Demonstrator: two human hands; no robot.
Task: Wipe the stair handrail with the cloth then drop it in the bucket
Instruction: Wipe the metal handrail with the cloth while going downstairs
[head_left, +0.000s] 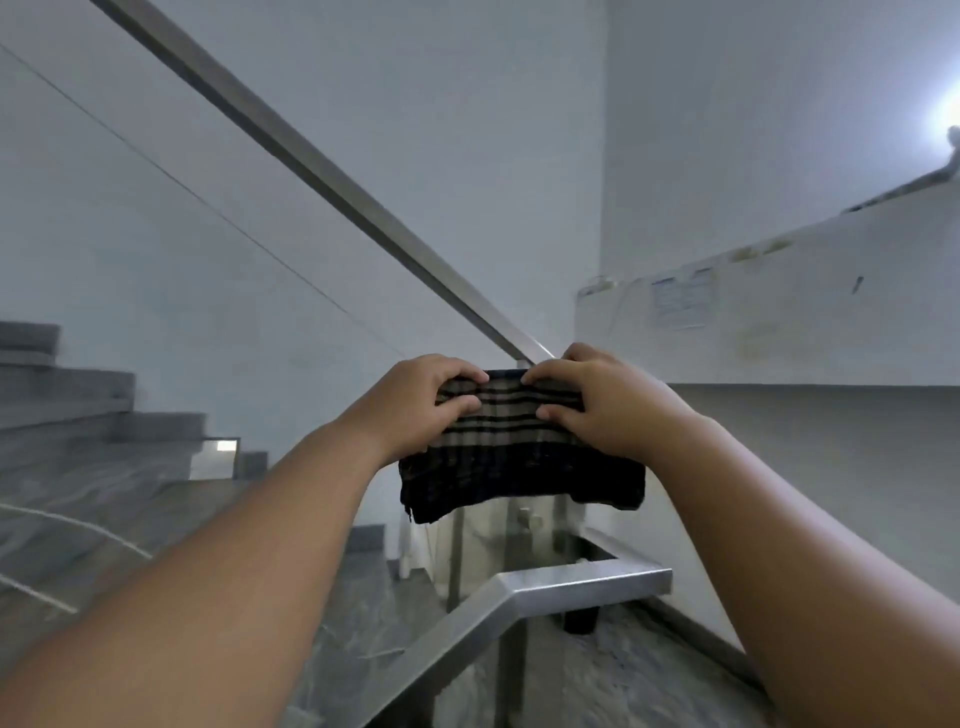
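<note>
A dark checked cloth (519, 457) with beige stripes is draped over the low end of a metal stair handrail (322, 166) that slopes up to the top left. My left hand (421, 402) grips the cloth's left top edge. My right hand (597, 400) grips its right top edge. The cloth's lower half hangs loose below both hands. The bucket is not in view.
A second, lower metal rail section (561, 584) bends across the bottom centre above a glass panel (130, 249). Grey marble steps (104, 426) rise at the left. A white wall (805, 322) with taped papers stands at the right. A small dark object (579, 621) sits on the landing floor.
</note>
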